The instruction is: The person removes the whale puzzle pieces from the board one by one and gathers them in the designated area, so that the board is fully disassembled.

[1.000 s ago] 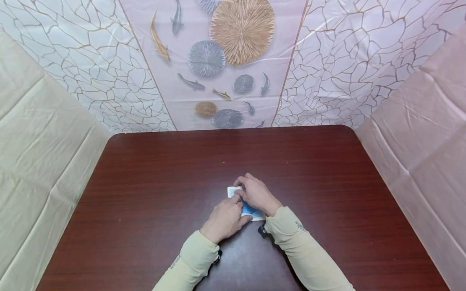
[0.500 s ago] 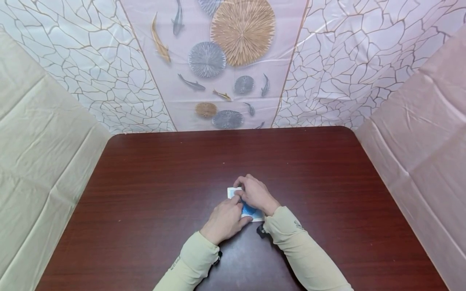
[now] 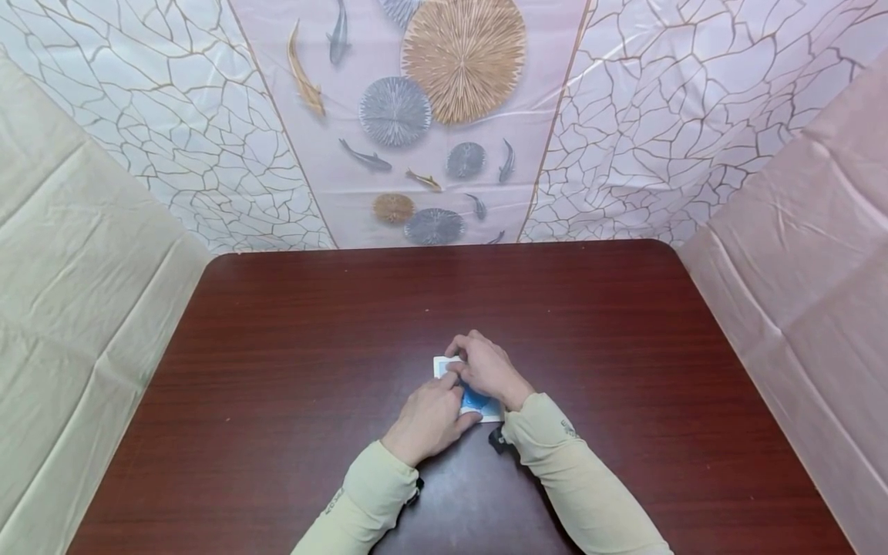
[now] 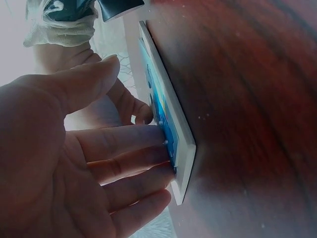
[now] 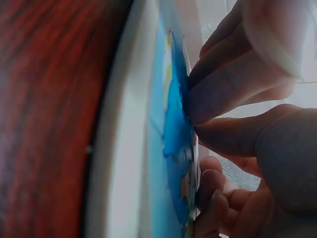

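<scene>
A small white-edged board (image 3: pixel 481 404) with a blue picture lies flat near the middle of the table. In the left wrist view its pale rim (image 4: pixel 184 163) shows, with thin blue shapes on its face. My left hand (image 3: pixel 430 416) touches the blue face with nearly straight fingertips, its thumb held apart. My right hand (image 3: pixel 489 374) lies over the board's upper right side. In the right wrist view the right thumb (image 5: pixel 230 134) touches the face, and bent right fingers (image 5: pixel 210 196) rest on it farther along. Whether a piece sits between them cannot be told; the hands hide much of the picture.
The dark red-brown table (image 3: pixel 312 324) extends around the board. A patterned sheet (image 3: pixel 444 131) hangs behind it, and pale cloth walls stand at the left (image 3: pixel 76 308) and right (image 3: pixel 798 254). A black device (image 3: pixel 498 440) is strapped at the right wrist.
The right sleeve has shifted very slightly to the left. Both hands and the board otherwise stay where they were.
</scene>
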`<state>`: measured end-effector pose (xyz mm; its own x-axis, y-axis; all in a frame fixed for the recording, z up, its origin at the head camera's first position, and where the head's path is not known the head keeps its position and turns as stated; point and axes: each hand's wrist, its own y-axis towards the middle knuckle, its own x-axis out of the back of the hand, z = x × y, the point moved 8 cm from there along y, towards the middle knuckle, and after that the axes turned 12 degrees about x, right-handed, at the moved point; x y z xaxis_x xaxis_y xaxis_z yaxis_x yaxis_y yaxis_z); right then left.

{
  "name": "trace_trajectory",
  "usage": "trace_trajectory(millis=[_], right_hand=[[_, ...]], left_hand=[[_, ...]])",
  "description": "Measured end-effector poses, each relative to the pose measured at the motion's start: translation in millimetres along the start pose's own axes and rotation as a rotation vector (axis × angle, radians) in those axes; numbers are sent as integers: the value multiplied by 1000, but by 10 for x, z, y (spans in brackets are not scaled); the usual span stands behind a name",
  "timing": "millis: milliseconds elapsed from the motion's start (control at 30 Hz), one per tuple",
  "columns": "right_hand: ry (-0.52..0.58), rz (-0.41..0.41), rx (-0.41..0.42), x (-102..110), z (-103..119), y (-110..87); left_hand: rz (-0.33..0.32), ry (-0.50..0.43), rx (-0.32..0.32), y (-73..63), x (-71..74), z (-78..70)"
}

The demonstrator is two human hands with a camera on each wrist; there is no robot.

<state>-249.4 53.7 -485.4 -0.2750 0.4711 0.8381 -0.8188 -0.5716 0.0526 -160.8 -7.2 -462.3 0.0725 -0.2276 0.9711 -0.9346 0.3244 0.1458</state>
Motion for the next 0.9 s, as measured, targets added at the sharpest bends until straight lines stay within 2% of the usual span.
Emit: trace_trajectory(millis=[500, 600, 733, 900], right_hand=[[21, -31, 7, 9, -15, -10], [47, -55, 37, 25, 1, -19], [79, -88, 118, 46, 53, -28], [67, -62, 169, 34, 99, -36]], left_hand=[[-4, 10, -7, -2, 0, -3], [-11, 10, -6, -13, 14, -12], [-38, 36, -19, -27, 28, -43], [-45, 117, -14, -49, -7, -81]])
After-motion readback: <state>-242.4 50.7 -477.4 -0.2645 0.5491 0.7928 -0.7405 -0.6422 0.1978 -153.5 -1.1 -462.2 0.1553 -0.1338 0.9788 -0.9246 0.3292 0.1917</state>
